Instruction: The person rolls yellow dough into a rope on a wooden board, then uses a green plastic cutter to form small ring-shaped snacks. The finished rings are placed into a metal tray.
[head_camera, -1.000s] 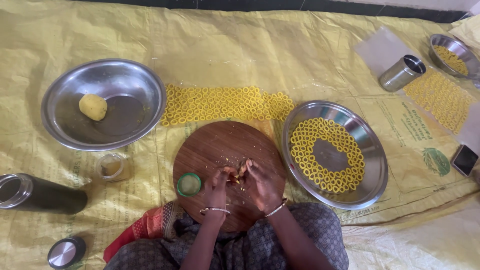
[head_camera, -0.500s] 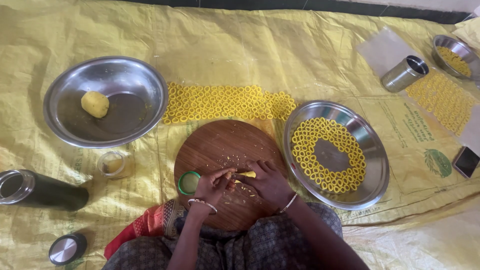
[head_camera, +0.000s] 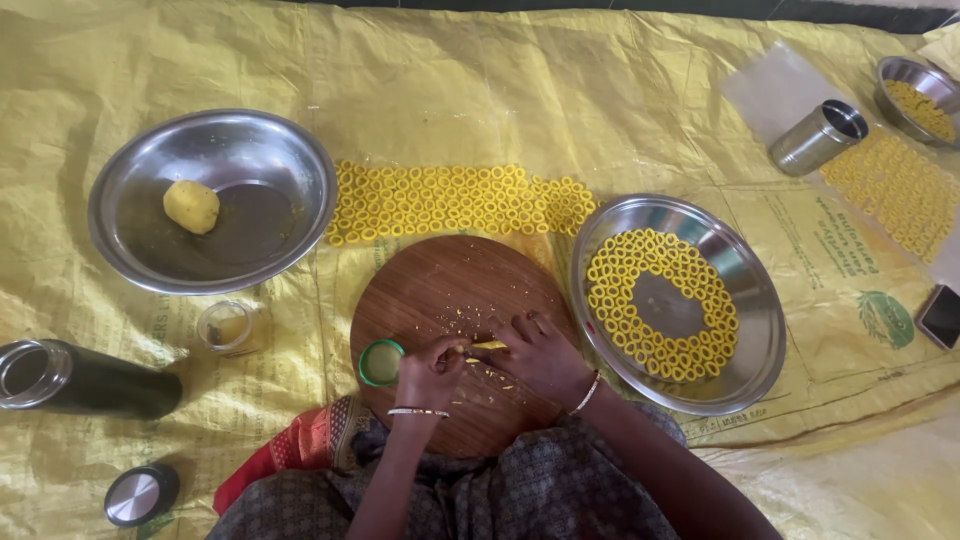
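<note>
My left hand (head_camera: 430, 372) and my right hand (head_camera: 535, 357) meet over the near part of a round wooden board (head_camera: 440, 290). Between their fingertips they pinch a thin yellow dough strip (head_camera: 487, 346). Yellow crumbs lie on the board around them. A small green cap (head_camera: 380, 362) sits on the board's left edge, beside my left hand. To the right, a steel plate (head_camera: 740, 275) holds yellow dough rings laid in a circle (head_camera: 612, 300). More dough rings (head_camera: 450, 198) lie in rows on the yellow sheet beyond the board.
A steel bowl (head_camera: 260, 160) at the left holds a yellow dough ball (head_camera: 191, 206). A small glass cup (head_camera: 225, 326), a dark flask (head_camera: 80, 380) and its lid (head_camera: 140, 494) lie near left. Far right: a steel tumbler (head_camera: 818, 137), another bowl (head_camera: 915, 88), more rings (head_camera: 895, 185), a phone (head_camera: 941, 315).
Both hands have shifted a little toward me on the board. The dough between them has gone from a small lump to a thin strip held at the fingertips.
</note>
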